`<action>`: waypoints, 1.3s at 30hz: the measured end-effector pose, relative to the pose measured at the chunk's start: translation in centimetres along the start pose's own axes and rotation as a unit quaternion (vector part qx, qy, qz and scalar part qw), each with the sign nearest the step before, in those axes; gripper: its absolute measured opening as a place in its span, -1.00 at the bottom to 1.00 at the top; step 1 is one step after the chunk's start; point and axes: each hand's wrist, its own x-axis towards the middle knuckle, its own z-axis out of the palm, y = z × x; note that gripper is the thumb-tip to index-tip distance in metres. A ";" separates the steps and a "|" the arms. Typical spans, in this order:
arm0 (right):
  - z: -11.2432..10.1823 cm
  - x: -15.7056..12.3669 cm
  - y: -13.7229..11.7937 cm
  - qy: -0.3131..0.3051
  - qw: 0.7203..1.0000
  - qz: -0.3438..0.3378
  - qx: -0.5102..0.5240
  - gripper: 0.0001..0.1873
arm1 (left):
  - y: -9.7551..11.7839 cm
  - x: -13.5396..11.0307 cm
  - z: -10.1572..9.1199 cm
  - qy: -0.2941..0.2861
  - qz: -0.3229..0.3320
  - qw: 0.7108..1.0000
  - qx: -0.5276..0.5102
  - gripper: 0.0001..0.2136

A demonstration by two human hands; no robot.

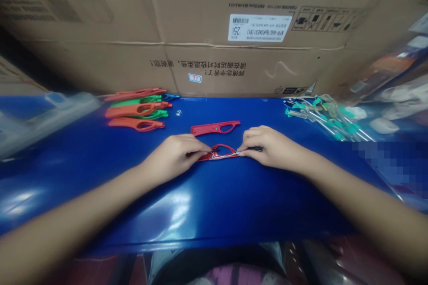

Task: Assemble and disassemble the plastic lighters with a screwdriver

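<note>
A red plastic lighter-type casing half (pixel 224 156) with an oval loop lies between my hands on the blue table. A thin white wire runs along its inner side. My left hand (pixel 179 153) is closed in a pinch on its left end, fingers hiding that part. At the narrow right end, my right hand (pixel 264 146) pinches closed over the tip and the wire there. A small black piece sticks out between the right fingers; its kind is unclear. Just beyond lies a second red casing half (pixel 216 128), untouched.
Orange and green casings (pixel 137 110) are stacked at the left, with tiny metal springs (pixel 178 113) nearby. At the right lies a pile of metal rods with teal parts (pixel 329 116). A large cardboard box (pixel 200 18) walls off the back of the blue table (pixel 227 205).
</note>
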 end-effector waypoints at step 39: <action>-0.6 -0.2 -1.4 -0.041 0.996 0.076 -0.002 -0.86 | -1.2 -0.1 0.0 -0.015 0.101 0.992 0.076 -0.76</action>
